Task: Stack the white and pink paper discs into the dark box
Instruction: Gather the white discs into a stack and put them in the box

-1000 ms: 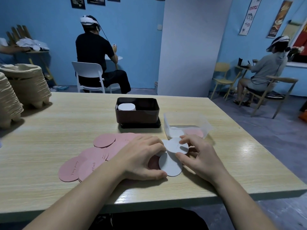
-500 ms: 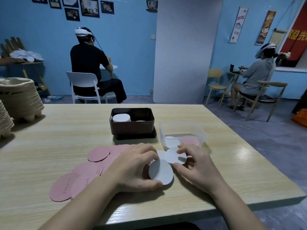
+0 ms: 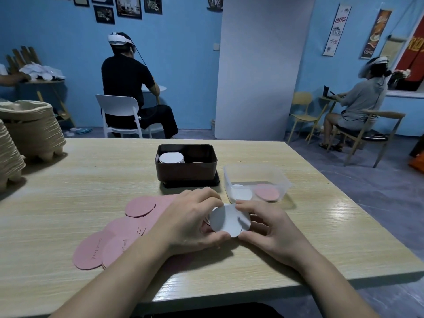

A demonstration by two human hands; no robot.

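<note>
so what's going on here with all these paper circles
A person at a wooden table holds a few white discs between the left hand and the right hand, just above the tabletop. The dark box behind already has a white stack in it. Pink discs lie fanned out on the table to the left, and a clear tub on the right holds one white and one pink disc.
</note>
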